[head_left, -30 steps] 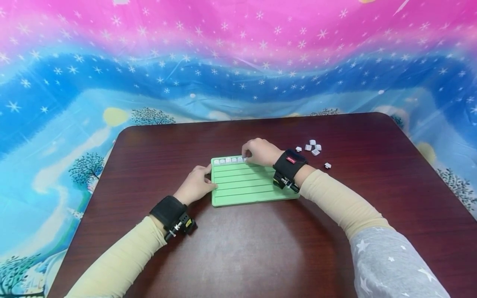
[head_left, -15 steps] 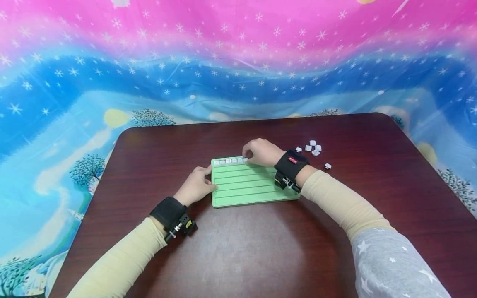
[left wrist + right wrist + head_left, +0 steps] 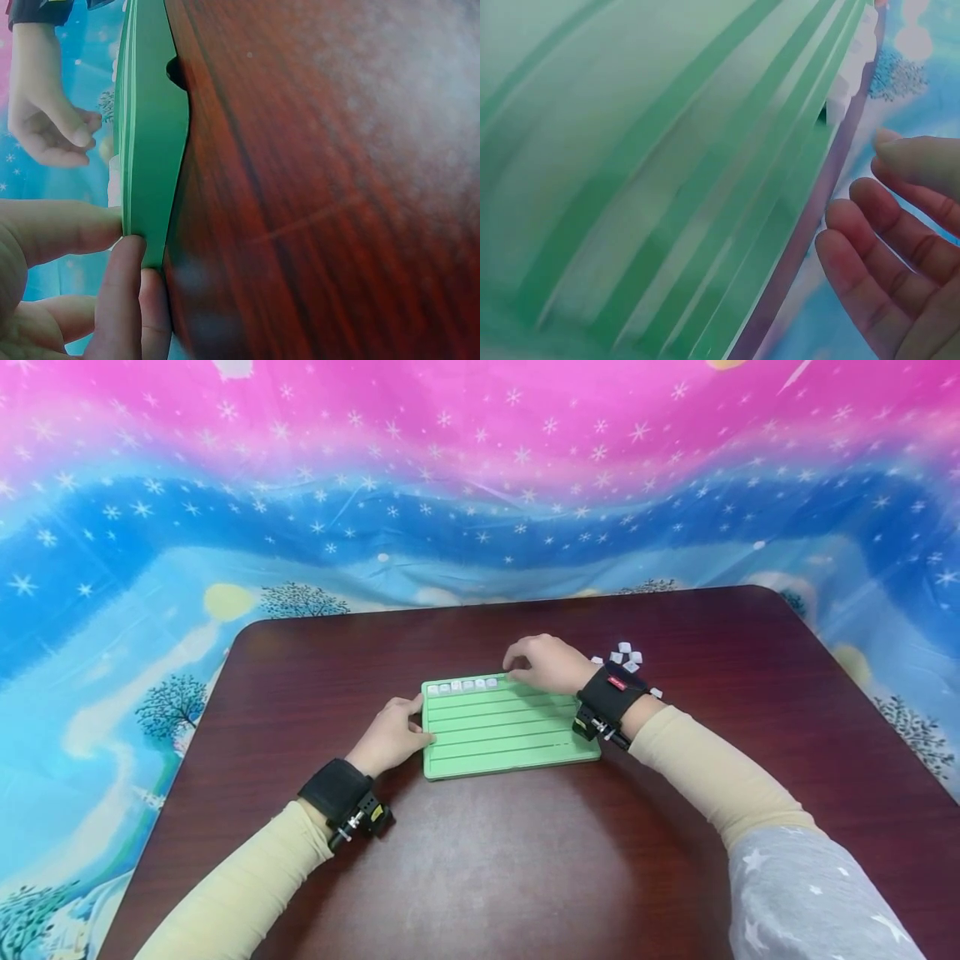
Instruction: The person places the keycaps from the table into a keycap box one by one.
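Observation:
A light green grooved board [image 3: 517,727] lies on the table in the head view. Several small white keycaps [image 3: 468,685] sit in a row in its far groove, starting at the left corner. My left hand [image 3: 390,735] holds the board's left edge, and its fingers [image 3: 120,300] press against the board's side in the left wrist view. Over the far edge, just right of the row, is my right hand [image 3: 551,664]. Its fingers [image 3: 877,270] are loosely curled, and nothing shows between them in the right wrist view.
Several loose white keycaps [image 3: 625,648] lie on the dark wooden table [image 3: 495,852] beyond my right wrist, one partly hidden by the wristband [image 3: 615,689]. A patterned cloth [image 3: 450,552] hangs behind the table.
My right hand has let go of the last keycap in the row and moved a little to the right. The left hand stays at the board's edge.

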`<state>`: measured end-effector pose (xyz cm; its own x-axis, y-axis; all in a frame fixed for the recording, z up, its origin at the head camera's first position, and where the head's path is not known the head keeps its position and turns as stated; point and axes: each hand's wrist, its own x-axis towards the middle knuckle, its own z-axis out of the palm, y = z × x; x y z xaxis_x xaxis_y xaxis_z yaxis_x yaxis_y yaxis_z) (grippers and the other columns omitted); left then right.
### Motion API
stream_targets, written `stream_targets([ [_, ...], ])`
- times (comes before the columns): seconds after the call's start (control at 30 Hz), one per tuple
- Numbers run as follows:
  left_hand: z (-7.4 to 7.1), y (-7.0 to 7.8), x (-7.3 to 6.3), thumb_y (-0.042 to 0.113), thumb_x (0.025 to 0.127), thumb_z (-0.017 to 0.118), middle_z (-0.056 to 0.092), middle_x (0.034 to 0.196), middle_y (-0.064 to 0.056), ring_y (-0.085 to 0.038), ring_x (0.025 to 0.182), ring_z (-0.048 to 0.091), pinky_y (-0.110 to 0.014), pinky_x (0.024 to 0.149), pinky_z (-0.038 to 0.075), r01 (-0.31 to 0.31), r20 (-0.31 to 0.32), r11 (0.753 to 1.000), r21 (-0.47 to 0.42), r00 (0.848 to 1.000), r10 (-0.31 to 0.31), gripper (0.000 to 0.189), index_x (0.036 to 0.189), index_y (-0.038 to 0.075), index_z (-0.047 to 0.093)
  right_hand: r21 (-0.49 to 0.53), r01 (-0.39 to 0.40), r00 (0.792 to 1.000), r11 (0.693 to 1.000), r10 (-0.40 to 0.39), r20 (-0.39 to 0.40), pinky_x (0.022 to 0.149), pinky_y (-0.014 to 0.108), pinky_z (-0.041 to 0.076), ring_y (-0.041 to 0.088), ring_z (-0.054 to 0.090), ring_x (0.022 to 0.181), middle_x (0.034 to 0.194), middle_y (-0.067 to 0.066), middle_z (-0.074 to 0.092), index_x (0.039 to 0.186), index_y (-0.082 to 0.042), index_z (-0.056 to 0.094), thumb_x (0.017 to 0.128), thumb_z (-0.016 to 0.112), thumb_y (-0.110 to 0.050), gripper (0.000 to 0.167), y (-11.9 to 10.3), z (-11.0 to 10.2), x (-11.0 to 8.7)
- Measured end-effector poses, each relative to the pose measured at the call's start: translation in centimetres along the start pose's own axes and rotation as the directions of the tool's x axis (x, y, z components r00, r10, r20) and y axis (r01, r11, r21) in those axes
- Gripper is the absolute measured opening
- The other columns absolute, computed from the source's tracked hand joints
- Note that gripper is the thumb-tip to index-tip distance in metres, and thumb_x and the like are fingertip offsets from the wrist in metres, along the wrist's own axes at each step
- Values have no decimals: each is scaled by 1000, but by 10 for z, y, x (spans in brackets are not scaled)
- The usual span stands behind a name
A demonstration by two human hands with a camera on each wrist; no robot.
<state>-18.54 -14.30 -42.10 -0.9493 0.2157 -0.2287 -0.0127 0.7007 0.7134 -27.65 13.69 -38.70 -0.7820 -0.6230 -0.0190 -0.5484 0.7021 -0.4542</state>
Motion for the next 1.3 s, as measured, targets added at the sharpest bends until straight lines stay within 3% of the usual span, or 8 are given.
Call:
stream_targets([
  [0.23, 0, -2, 0, 9, 95, 73, 41, 146, -27, -24, 98, 60, -35, 80, 49, 5, 0, 1000, -11, 1000, -6, 79, 158, -5, 27, 32, -35, 999, 999, 36, -39, 87, 42, 50, 25, 65, 100, 121, 13, 70, 120, -4, 74, 101, 66, -13, 22, 14, -16, -17],
  [0.7, -3, -1, 2, 9, 96, 72, 40, 147, -26, -23, 94, 59, -33, 77, 48, 0, 9, 1000, 1, 1000, 0, 80, 159, -4, 26, 2, -127, 982, 992, 126, -141, 84, 48, 52, 30, 65, 99, 107, 14, 70, 120, 1, 72, 97, 68, -3, 23, 64, -43, -52],
  [0.97, -3, -1, 1, 9, 96, 72, 39, 147, -27, -25, 97, 59, -34, 77, 48, -4, 19, 1000, -12, 1000, 4, 79, 159, -4, 25, 23, -240, 962, 970, 241, -126, 70, 44, 50, 27, 63, 79, 108, 19, 67, 122, 3, 70, 100, 62, 0, 24, 88, -53, -69],
  [1.3, -1, -2, 1, 9, 96, 71, 39, 148, -27, -26, 100, 59, -35, 79, 49, 2, 23, 1000, -9, 1000, -2, 79, 159, -4, 25, 22, -319, 945, 948, 319, -64, 82, 51, 53, 38, 64, 99, 114, 25, 65, 121, 6, 70, 98, 66, 0, 24, 101, -52, -72],
])
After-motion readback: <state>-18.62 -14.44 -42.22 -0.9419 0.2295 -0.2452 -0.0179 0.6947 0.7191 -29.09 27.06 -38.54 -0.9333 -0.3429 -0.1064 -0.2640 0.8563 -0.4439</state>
